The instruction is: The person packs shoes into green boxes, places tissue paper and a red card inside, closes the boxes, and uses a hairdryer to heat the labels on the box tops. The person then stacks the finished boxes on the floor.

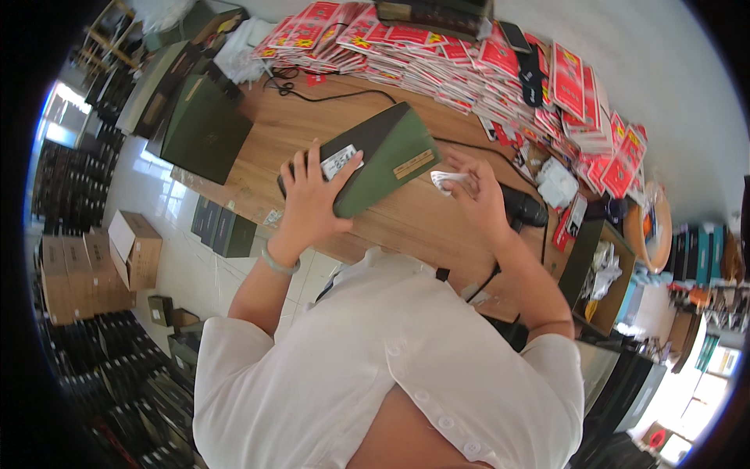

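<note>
Head view, left grip [311, 192] on box [391, 160] (green)

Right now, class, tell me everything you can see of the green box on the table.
The box looks like stiff cardboard, dark green with a blackish section meeting the green along a slanting line. A white printed sticker sits on the dark part, and a small tan label on the green. It looks closed and lies slantwise over the wooden table; whether it rests fully flat is unclear. The left hand, fingers spread, touches its left end.
</note>
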{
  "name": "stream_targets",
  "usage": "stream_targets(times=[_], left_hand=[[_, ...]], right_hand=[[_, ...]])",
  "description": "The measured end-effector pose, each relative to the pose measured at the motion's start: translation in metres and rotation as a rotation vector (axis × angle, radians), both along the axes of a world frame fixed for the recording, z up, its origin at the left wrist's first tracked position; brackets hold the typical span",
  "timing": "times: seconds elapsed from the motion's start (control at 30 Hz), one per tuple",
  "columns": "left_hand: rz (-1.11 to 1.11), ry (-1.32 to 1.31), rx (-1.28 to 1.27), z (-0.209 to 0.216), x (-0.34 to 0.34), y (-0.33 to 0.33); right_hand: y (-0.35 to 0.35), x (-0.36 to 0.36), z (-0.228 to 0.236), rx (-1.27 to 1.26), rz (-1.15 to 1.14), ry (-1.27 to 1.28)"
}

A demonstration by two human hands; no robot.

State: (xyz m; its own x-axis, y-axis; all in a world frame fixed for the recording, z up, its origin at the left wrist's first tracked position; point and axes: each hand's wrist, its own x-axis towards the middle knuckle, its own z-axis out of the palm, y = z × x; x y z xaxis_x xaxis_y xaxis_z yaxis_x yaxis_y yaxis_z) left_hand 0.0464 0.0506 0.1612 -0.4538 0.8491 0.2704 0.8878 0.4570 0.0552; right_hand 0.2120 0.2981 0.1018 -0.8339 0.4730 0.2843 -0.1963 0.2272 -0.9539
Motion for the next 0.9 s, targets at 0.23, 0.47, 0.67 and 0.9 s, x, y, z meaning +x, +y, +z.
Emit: stream_targets(times=[0.23,0.47,0.67,0.9], left_hand=[[0.041,0.028,0.148,-0.009,-0.077,0.058],[-0.145,-0.442,1.057,-0.027,-0.184,0.063],[0.646,-0.120,0.345,-0.019,-0.347,-0.115],[0.707,-0.373,-0.261,0.003,-0.475,-0.240]], right_hand=[[-0.019,-0.033,-0.003,-0.089,0.001,0.055],[-0.055,-0.072,0.005,0.002,-0.161,-0.037],[-0.116,-0.100,-0.001,-0.108,-0.348,-0.135],[-0.211,-0.201,-0.005,-0.077,-0.282,-0.125]])
